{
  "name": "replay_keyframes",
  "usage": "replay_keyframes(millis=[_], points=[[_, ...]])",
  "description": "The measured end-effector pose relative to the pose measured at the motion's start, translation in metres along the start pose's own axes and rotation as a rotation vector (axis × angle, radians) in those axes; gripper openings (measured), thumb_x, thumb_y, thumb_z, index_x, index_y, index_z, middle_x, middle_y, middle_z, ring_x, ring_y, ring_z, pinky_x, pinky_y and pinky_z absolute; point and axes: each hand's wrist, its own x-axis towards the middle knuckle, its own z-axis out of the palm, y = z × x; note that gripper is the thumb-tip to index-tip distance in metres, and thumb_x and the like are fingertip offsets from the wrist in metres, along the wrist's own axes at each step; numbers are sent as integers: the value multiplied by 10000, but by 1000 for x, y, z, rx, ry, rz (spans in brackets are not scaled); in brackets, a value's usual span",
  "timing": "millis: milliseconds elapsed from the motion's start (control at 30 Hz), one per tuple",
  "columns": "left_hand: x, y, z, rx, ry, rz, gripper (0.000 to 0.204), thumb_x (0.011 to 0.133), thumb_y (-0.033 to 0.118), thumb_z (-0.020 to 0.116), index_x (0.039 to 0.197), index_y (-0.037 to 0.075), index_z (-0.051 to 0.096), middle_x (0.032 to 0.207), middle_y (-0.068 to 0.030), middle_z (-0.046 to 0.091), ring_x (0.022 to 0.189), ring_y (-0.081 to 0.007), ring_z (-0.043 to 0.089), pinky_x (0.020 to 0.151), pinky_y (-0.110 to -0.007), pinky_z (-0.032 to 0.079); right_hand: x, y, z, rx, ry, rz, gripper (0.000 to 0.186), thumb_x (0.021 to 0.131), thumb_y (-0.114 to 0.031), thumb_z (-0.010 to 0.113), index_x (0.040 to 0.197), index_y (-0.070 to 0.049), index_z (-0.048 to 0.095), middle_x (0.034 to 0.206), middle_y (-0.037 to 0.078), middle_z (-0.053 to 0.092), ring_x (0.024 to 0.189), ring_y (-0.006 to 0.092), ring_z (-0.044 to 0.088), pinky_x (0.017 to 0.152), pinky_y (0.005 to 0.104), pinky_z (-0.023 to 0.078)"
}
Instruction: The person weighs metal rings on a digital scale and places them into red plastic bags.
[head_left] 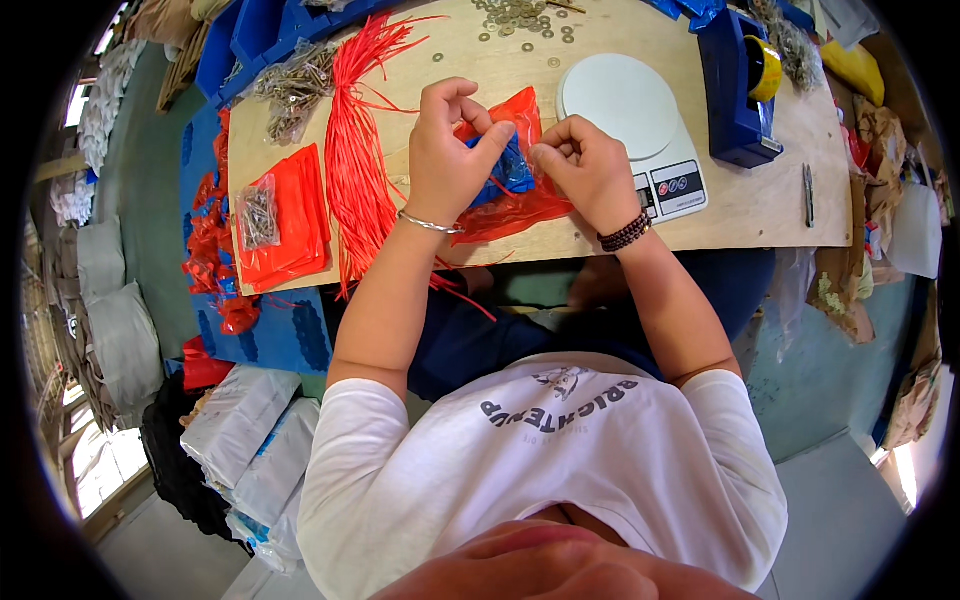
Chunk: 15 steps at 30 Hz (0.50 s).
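Note:
A red plastic bag (515, 215) lies on the table in front of me, with a blue item (512, 172) showing in its middle. My left hand (455, 150) is over the bag's left side, thumb and forefinger brought together in a pinch. Across the bag, my right hand (590, 168) has its thumb and fingertips pressed together near the blue item. Whatever is between the fingertips of either hand is too small to make out. A thin red strand crosses the bag between the hands. Left of my left hand lies a long bundle of red plastic strips (358, 165).
A white scale (625, 105) stands by my right hand, with a blue tape dispenser (735, 90) beyond. Flat red bags (290, 225) carry a clear packet of screws (259, 212). Loose washers (520, 18) lie at the back. A slim cutter (808, 195) is far right.

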Motion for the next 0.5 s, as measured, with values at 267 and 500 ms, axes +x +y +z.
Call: replay_keyframes(millis=[267,500], points=[[10,-15,5,75,-20,-54,448,724,94,725,1062,34,437,675,-49,568,595,-159,563,580,-288,464,15,4,0,-76,-35,72,201,780,-194,702,842,-16,633,665,91,649,587,189,619,569,287,484],[16,-28,12,123,-122,-200,437,728,124,722,1046,44,433,682,-40,567,592,-154,557,572,-305,459,26,12,-1,-166,-149,139,181,808,-179,673,840,-10,616,642,68,626,533,158,582,508,281,459]])
